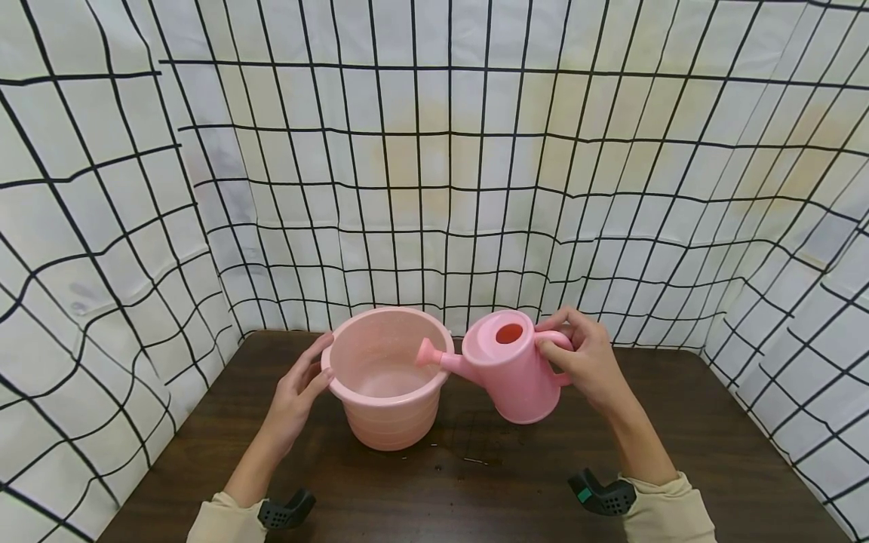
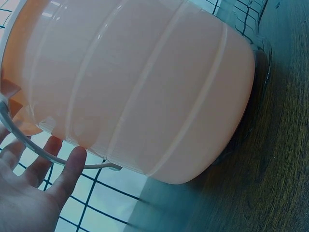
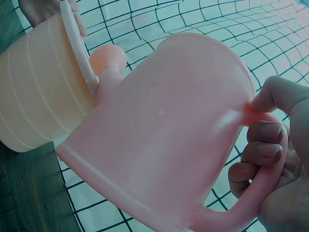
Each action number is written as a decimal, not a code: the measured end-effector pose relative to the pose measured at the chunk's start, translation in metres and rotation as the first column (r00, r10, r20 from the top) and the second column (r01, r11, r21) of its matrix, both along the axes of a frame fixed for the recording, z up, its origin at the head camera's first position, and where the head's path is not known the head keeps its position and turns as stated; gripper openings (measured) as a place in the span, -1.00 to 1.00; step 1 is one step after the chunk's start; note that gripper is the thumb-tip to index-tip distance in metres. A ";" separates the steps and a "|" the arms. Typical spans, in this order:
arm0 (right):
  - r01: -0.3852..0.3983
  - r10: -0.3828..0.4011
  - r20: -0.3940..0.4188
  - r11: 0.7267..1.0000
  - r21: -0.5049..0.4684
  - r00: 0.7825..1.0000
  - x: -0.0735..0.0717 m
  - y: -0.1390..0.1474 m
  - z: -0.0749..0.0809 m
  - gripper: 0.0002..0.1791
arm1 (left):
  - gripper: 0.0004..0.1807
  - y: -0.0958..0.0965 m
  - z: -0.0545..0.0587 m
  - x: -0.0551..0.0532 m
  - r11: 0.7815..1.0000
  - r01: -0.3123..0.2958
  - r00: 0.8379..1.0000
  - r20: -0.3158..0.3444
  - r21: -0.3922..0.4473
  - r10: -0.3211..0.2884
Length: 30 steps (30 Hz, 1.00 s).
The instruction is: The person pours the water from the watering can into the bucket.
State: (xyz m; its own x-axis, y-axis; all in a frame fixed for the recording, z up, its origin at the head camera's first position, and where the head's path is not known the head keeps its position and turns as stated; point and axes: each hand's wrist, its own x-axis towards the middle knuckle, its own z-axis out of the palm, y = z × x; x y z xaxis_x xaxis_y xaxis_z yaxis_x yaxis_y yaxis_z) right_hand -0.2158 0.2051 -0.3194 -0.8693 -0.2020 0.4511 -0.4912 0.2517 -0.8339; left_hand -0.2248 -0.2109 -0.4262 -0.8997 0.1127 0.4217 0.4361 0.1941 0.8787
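A pale pink bucket (image 1: 390,422) stands upright on the dark table. My left hand (image 1: 296,392) holds its left side at the rim, thumb and fingers spread along it; in the left wrist view, a thin curved bail handle (image 2: 38,149) crosses these fingers. To the right, my right hand (image 1: 585,358) grips the handle (image 1: 557,339) of a pink watering can (image 1: 512,377), fingers curled round it. The can tilts left, and its sprinkler head (image 1: 428,353) reaches over the bucket's right rim. No stream of water shows from the sprinkler head.
Small wet spots (image 1: 475,461) dot the dark wooden table (image 1: 529,494) in front of the bucket and can. White sheeting with a black grid net (image 1: 448,166) encloses the table at the back and both sides.
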 end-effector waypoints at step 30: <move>-0.016 0.016 0.034 1.000 0.000 0.999 0.000 0.000 0.003 -0.83 | -0.43 -0.001 -0.001 0.000 1.000 0.000 1.000 0.007 -0.004 0.000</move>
